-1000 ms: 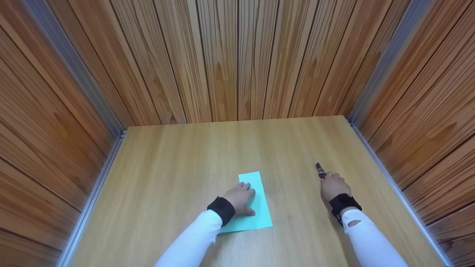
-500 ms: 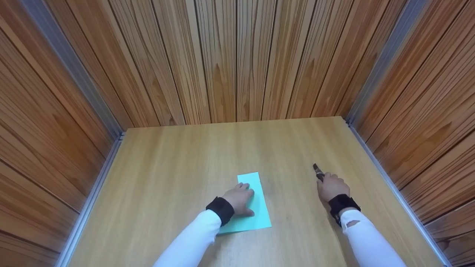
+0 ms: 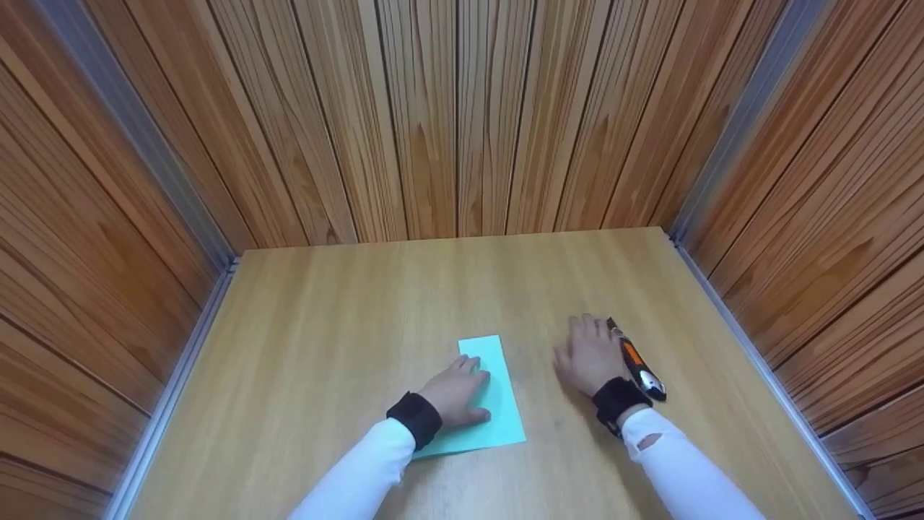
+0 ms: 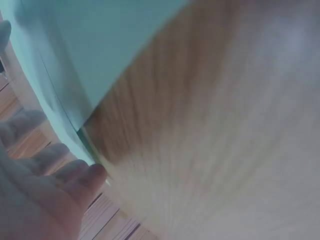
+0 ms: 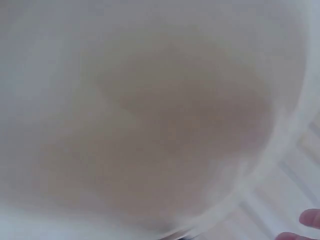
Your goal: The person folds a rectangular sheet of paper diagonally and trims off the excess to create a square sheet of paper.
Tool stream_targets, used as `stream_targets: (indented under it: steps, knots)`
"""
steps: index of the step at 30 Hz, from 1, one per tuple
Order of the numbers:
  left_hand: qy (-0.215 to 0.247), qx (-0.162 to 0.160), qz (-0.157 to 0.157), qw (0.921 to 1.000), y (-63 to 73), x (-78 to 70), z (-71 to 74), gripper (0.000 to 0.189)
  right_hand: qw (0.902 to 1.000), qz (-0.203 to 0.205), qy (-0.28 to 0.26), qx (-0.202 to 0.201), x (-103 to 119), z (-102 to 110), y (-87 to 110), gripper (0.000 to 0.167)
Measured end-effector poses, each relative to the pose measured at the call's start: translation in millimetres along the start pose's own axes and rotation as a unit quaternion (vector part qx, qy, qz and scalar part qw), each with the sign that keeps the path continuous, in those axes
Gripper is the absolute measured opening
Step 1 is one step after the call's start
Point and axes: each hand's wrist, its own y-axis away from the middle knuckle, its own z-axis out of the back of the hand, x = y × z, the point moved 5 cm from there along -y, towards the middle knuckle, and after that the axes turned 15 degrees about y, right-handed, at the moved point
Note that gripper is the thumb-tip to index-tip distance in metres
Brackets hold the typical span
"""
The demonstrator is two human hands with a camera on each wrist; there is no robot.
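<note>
A folded sheet of turquoise paper lies on the wooden tabletop, its narrow end pointing away. My left hand rests on its left part with the fingers spread out. In the left wrist view the paper's layered edge shows beside the fingers. To the right of the paper, my right hand is over the table with straight fingers and holds nothing. Just right of that hand lies a black and orange utility knife, partly covered by the hand. The right wrist view is blurred, with only fingertips at its corner.
Wood-plank walls enclose the table at the back and both sides. Grey metal rails run along the table's left and right edges. The light wood tabletop reaches to the back wall.
My right hand has let go of the utility knife, which now lies on the table, and has moved left with its fingers straightened. The left hand stays on the paper.
</note>
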Motion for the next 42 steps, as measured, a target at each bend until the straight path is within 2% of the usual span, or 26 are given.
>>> stream_targets:
  steps: [4,9,13,16,20,25,29,32,34,38,42]
  knots:
    - [-0.013,-0.008,-0.014,0.9998,11.4,3.9,4.1,0.060,0.9989,0.040,-0.022,0.007,31.8,2.0,4.7,0.076]
    - [-0.021,-0.008,-0.014,0.9997,28.0,10.6,6.7,0.050,0.9936,0.080,-0.062,0.051,63.5,-1.2,16.1,0.078]
    - [-0.034,-0.004,-0.028,0.9990,39.5,12.1,7.8,0.046,0.9897,0.118,-0.048,0.065,83.8,0.9,22.8,0.078]
    - [-0.056,0.002,-0.051,0.9971,44.8,12.1,7.0,0.043,0.9850,0.154,-0.030,0.071,98.5,3.9,26.5,0.077]
    - [-0.088,0.011,-0.079,0.9929,47.4,12.2,3.3,0.043,0.9734,0.210,-0.021,0.089,117.3,4.1,34.1,0.074]
    - [-0.123,0.025,-0.074,0.9893,44.3,11.2,-1.4,0.046,0.9586,0.263,-0.017,0.108,134.7,0.8,44.3,0.064]
    - [-0.163,0.023,-0.080,0.9831,41.7,5.4,-4.5,0.048,0.9496,0.290,-0.015,0.118,141.3,-2.5,50.8,0.058]
    - [-0.188,0.011,-0.086,0.9783,40.5,1.0,-5.7,0.050,0.9446,0.304,-0.022,0.121,141.7,-5.2,52.2,0.057]
    - [-0.193,0.007,-0.081,0.9778,39.1,-0.9,-6.0,0.053,0.9443,0.302,-0.030,0.126,140.1,-6.1,51.0,0.056]
    - [-0.172,0.007,-0.058,0.9833,34.0,-3.8,-6.5,0.060,0.9507,0.272,-0.040,0.144,133.8,-10.2,45.9,0.056]
    - [-0.152,0.010,-0.035,0.9877,28.3,-4.6,-6.8,0.068,0.9573,0.246,-0.042,0.145,126.0,-12.8,40.0,0.056]
